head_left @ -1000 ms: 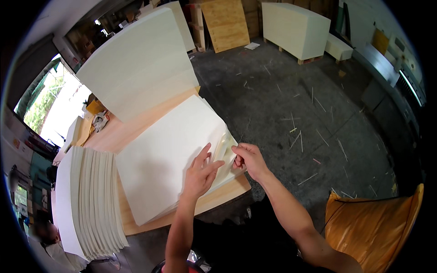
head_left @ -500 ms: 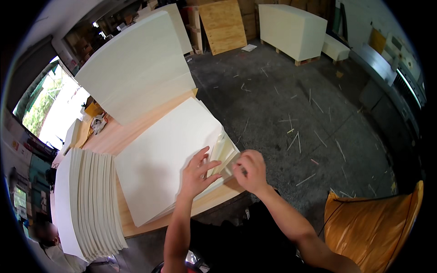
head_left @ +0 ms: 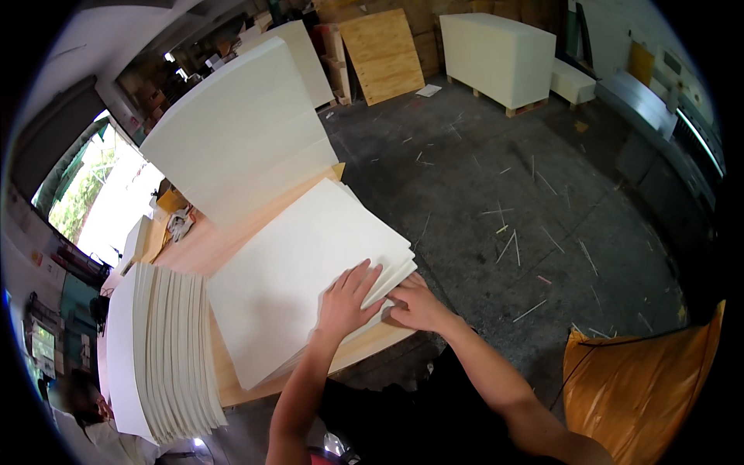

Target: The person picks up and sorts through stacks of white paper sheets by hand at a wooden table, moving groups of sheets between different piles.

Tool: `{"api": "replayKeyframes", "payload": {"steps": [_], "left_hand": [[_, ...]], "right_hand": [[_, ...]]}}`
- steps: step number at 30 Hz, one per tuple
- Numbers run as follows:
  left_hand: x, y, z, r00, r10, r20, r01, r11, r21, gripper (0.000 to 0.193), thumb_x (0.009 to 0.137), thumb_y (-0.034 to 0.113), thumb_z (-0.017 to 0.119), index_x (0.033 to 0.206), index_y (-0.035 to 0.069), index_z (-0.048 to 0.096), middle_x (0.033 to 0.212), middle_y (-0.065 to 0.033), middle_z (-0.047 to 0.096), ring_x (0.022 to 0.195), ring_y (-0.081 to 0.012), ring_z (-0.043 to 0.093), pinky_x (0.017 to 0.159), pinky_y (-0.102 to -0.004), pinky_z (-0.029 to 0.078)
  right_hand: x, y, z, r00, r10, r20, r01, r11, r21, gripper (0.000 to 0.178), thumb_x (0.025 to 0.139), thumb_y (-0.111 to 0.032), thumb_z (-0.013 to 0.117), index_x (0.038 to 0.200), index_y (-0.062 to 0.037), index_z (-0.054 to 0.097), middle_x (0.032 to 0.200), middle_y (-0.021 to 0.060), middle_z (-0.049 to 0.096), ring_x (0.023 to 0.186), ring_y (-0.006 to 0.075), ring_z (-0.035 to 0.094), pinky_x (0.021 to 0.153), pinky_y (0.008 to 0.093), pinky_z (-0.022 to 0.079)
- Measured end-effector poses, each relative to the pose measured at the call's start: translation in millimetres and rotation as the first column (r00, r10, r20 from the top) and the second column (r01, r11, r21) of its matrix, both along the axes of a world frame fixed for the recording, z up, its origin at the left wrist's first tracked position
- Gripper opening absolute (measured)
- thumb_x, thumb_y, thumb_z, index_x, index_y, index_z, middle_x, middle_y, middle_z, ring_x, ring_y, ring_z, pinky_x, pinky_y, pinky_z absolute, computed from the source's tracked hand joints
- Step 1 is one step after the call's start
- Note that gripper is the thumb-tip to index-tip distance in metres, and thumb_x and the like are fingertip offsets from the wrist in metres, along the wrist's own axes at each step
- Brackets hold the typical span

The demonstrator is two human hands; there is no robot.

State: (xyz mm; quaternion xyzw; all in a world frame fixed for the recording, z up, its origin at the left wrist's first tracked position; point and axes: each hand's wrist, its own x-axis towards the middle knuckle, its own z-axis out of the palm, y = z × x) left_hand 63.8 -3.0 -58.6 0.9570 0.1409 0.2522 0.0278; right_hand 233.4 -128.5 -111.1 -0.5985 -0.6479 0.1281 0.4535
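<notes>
A loose stack of large white paper sheets [head_left: 271, 279] lies at an angle on the wooden table, its right-hand corner fanned into several layers. My left hand [head_left: 346, 302] rests flat on the top sheet near that corner, fingers stretched out. Beside it, at the sheets' right edge, my right hand [head_left: 422, 304] grips the lower layers at the corner; some of its fingertips are hidden among the paper.
A thick row of white sheets [head_left: 167, 349] fans at the table's left end. Behind stands a tall white stack [head_left: 248, 124]. The wooden table [head_left: 372, 335] ends near my body. Paper strips [head_left: 508, 246] litter the floor. An orange sheet-covered object [head_left: 643, 380] is right.
My left hand has flattened onto the top sheet. My right hand has come down from above the corner to the sheets' edge. The lifted, folded corner now lies flatter.
</notes>
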Motion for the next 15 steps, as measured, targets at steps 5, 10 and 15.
{"api": "replayKeyframes", "payload": {"steps": [5, 10, 15], "left_hand": [[2.8, 3.8, 3.9, 0.997, -0.008, 0.076, 0.007, 1.000, 0.015, 0.060, 0.077, 0.032, 0.081, 0.132, 0.015, 0.063, 0.129, -0.0092, 0.065, 0.109, -0.0292, 0.066, 0.084, -0.0397, 0.058], [1.4, 3.4, -3.8, 0.997, 0.029, 0.071, -0.024, 0.997, -0.078, 0.059, 0.080, 0.029, 0.079, 0.135, 0.015, 0.061, 0.133, -0.0112, 0.062, 0.109, -0.0315, 0.067, 0.084, -0.0409, 0.058], [-3.2, -1.7, 0.5, 0.999, 0.007, 0.048, -0.003, 0.996, -0.085, 0.051, 0.085, 0.017, 0.071, 0.135, 0.024, 0.063, 0.147, -0.0184, 0.051, 0.113, -0.0358, 0.065, 0.087, -0.0421, 0.058]], "right_hand": [[11.8, -15.7, 0.1, 0.906, -0.252, -0.341, 0.290, 0.955, 0.066, 0.014, 0.090, -0.012, 0.065, 0.097, -0.0010, 0.071, 0.089, 0.0122, 0.071, 0.077, 0.0270, 0.069, 0.072, 0.0366, 0.056], [34.0, -30.0, 14.1, 0.929, -0.355, 0.105, 0.367, 0.847, -0.384, 0.038, 0.096, -0.033, 0.062, 0.076, -0.0003, 0.060, 0.078, 0.0153, 0.068, 0.077, 0.0343, 0.068, 0.069, 0.0451, 0.053], [22.4, -11.6, 32.6, 0.927, -0.373, 0.036, 0.368, 0.888, -0.277, 0.044, 0.098, -0.039, 0.057, 0.078, -0.0003, 0.061, 0.077, 0.0203, 0.065, 0.071, 0.0390, 0.066, 0.064, 0.0471, 0.051]]}}
